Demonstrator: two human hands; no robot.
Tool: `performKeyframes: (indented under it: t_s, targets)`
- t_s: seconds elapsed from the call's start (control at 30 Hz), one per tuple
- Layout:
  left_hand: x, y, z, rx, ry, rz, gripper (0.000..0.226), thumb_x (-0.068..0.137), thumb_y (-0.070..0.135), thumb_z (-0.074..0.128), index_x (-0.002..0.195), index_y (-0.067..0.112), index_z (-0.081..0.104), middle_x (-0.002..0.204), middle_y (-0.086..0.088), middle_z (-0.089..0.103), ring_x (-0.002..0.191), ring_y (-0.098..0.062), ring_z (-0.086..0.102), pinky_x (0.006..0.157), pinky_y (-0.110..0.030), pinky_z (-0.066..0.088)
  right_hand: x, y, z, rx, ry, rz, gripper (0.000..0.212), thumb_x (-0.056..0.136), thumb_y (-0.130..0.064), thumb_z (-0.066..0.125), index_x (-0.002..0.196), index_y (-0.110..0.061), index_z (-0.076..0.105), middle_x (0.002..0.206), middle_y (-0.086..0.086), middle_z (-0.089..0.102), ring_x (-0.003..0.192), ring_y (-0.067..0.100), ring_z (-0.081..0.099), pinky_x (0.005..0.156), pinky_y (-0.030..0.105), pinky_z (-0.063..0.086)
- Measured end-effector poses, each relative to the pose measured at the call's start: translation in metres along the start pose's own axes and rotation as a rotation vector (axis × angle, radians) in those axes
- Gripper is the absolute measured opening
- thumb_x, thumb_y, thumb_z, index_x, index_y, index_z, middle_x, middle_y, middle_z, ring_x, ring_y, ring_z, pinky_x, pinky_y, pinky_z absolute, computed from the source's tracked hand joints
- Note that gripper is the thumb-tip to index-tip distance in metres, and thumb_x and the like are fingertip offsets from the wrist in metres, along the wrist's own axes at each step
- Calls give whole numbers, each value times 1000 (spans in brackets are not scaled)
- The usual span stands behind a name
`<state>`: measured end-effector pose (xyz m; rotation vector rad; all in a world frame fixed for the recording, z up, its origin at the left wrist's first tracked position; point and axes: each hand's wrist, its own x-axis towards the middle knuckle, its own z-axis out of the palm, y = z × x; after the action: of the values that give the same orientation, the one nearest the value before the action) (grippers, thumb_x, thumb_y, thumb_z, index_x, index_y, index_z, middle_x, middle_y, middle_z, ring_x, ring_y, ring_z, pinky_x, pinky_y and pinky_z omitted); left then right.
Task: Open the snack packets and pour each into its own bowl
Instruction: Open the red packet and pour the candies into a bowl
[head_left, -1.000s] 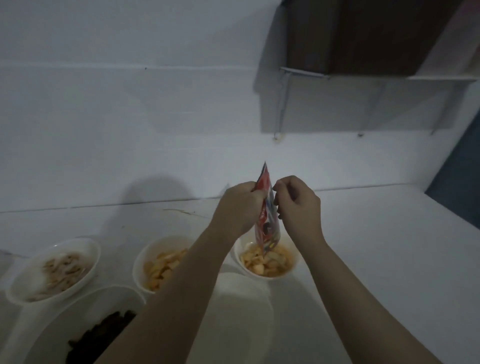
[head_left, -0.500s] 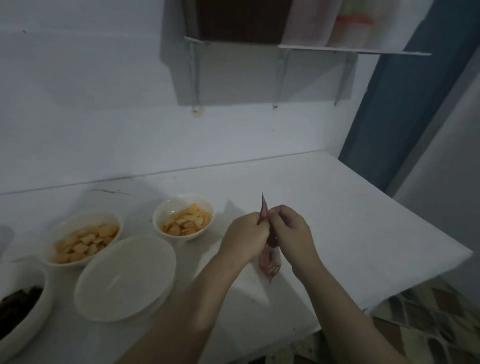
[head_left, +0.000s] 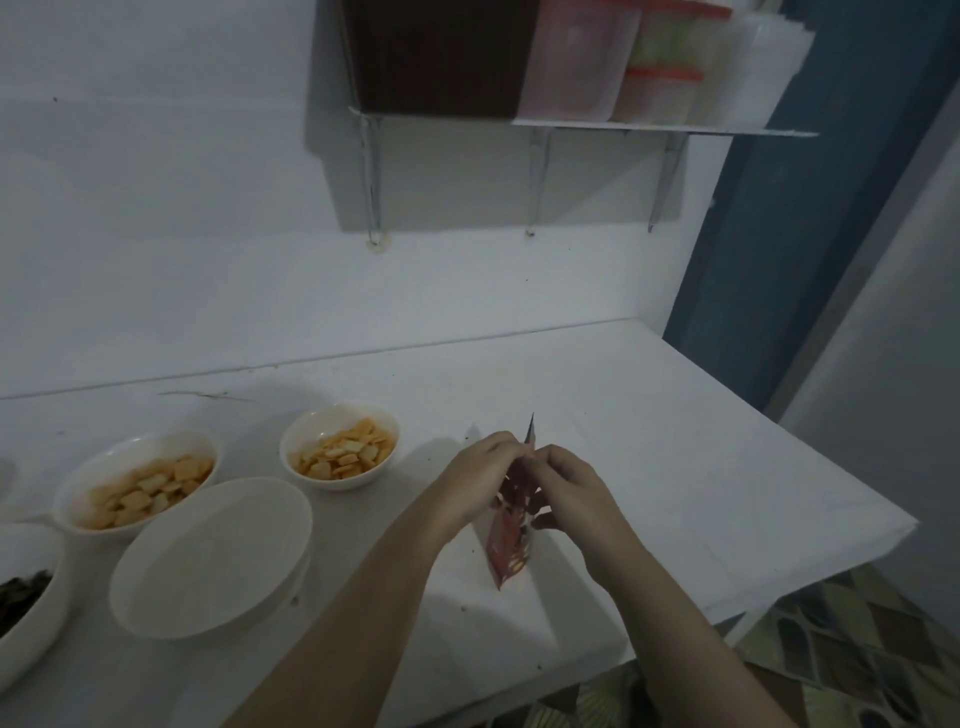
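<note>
Packet (head_left: 511, 540) hangs pinched between your left hand (head_left: 480, 480) and right hand (head_left: 569, 491) above the counter (head_left: 675, 467). To their left, two bowls (head_left: 340, 447) already hold crackers; one bowl (head_left: 210, 556) looks empty, so pouring likely remains.

The 1 head-worn camera is looking forward and down from close above the white counter (head_left: 649, 441), with the wall shelf (head_left: 660, 127) at 12 o'clock.

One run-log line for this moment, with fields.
left hand: pinches red packet | right hand: pinches packet | packet: over table, beside bowls
</note>
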<state>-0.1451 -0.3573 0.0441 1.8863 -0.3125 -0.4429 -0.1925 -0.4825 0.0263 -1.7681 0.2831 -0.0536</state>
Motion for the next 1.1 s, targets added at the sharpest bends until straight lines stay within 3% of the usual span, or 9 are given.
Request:
performKeyframes:
  t_s: [0.13, 0.27, 0.37, 0.47, 0.6, 0.67, 0.8, 0.93, 1.1]
  targets:
    - [-5, -1, -3, -138, -69, 3, 27, 100, 27, 39, 82, 14, 56, 79, -3, 62, 80, -21, 62, 78, -36, 50, 2, -1, -2, 20, -67, -4, 38, 99, -40, 52, 93, -4, 61, 79, 3, 64, 70, 18, 61, 66, 33, 53]
    - [-2, -9, -5, -74, -80, 24, 29, 98, 31, 42, 89, 13, 62, 80, -3, 66, 82, -20, 66, 85, -42, 54, 2, -5, -1, -54, -74, -7, 46, 100, -45, 49, 95, -1, 58, 78, 3, 62, 69, 14, 62, 63, 27, 54]
    - [-1, -11, -3, -41, -51, 72, 28, 93, 30, 44, 68, 27, 58, 75, 0, 62, 78, -18, 61, 86, -49, 52, 5, -9, -3, -105, -59, -25, 40, 102, -35, 44, 93, 2, 56, 79, 7, 60, 70, 17, 60, 64, 29, 55]
    - [-1, -14, 3, -31, 11, 160, 27, 91, 26, 44, 64, 27, 51, 68, 4, 54, 70, -16, 55, 82, -51, 52, 5, -14, -6, -172, -47, -94, 27, 98, -18, 43, 81, 3, 50, 73, 8, 57, 68, 18, 55, 63, 33, 53]
    - [-1, -16, 8, -53, 96, 290, 31, 95, 9, 44, 65, 19, 44, 55, 13, 48, 58, -8, 46, 66, -34, 42, 7, -16, -8, -260, -3, -241, 24, 96, -13, 46, 78, 3, 45, 73, 20, 55, 66, 20, 50, 66, 49, 53]
    - [1, -14, 6, -37, 149, 301, 32, 94, 12, 46, 63, 19, 44, 56, 12, 47, 59, -11, 47, 64, -35, 42, 7, -14, -9, -267, 19, -294, 26, 97, -13, 47, 76, 0, 43, 71, 19, 52, 64, 23, 47, 68, 53, 52]
    - [6, -7, 2, 104, 127, 228, 32, 96, 31, 47, 69, 16, 51, 63, 5, 56, 63, -14, 56, 72, -42, 52, 5, -7, -9, -245, -13, -312, 23, 97, -10, 46, 77, -1, 49, 73, 16, 58, 64, 21, 53, 67, 49, 52]
    - [8, -9, -4, 239, 121, 309, 32, 96, 21, 47, 65, 15, 41, 62, -3, 49, 58, -14, 44, 58, -34, 37, 2, -3, -7, -257, -30, -316, 22, 96, -7, 48, 75, -2, 50, 67, 9, 57, 59, 12, 54, 60, 40, 52]
    - [4, -20, 2, 125, 83, 326, 30, 98, 18, 44, 69, 13, 39, 64, -2, 42, 61, -13, 39, 60, -31, 33, 2, -4, -12, -258, 18, -262, 23, 92, -8, 51, 69, -4, 51, 57, -6, 51, 54, 8, 49, 59, 41, 56]
